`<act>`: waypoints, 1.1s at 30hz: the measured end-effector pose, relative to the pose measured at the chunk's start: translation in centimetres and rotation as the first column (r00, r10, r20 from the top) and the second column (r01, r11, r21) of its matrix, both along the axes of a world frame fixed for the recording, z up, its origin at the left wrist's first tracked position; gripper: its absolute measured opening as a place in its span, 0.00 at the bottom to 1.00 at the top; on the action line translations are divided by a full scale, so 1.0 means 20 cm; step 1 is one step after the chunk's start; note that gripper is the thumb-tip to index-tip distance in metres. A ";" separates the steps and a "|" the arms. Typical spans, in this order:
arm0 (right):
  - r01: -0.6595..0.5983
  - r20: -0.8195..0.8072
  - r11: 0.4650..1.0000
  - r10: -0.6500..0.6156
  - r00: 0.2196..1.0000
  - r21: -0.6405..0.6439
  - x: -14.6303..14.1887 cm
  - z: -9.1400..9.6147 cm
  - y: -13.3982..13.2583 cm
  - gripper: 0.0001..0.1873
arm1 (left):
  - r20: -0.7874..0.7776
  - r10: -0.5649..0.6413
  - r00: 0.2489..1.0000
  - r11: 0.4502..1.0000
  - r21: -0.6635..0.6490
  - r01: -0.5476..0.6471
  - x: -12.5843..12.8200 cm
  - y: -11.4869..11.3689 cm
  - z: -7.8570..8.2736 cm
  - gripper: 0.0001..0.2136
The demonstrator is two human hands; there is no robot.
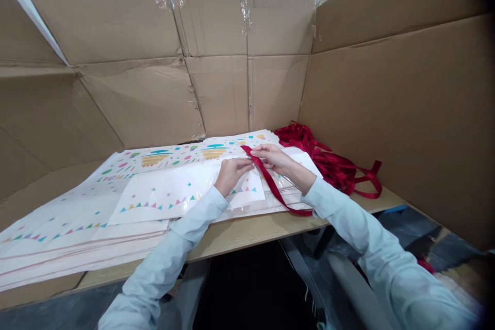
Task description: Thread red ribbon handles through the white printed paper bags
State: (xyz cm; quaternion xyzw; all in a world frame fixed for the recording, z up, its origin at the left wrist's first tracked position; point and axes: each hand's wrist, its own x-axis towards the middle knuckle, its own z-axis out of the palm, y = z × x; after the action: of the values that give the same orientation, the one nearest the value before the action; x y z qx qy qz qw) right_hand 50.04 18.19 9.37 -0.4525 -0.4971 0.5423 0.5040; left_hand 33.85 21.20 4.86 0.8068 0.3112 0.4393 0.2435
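Observation:
A red ribbon runs from between my fingers down over the edge of the white sheets and curls near my right sleeve. My right hand is closed, its thumb and fingers pinching the ribbon near its upper end. Just left of it, my left hand has its fingertips pressed together against the ribbon's side; what lies between them is hidden. Under both hands is a white printed sheet with coloured bunting and stars, on top of a stack of similar printed sheets.
A tangled heap of red ribbons lies at the right rear of the wooden table. Tall cardboard walls enclose the back and sides. Below the table's front edge is a dark gap with grey surfaces beside it.

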 end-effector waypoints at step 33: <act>-0.020 0.590 1.000 0.023 0.807 -0.011 0.27 0.03 -0.11 0.13 | 0.083 0.000 0.997 0.999 -0.040 0.003 -0.08 0.00 -0.05 0.11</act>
State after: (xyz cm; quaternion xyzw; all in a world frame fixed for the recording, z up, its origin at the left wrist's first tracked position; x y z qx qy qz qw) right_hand 55.48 15.93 9.99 -0.5938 -0.6330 0.3818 0.3177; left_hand 32.31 21.16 3.95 0.7830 0.3091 0.4658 0.2727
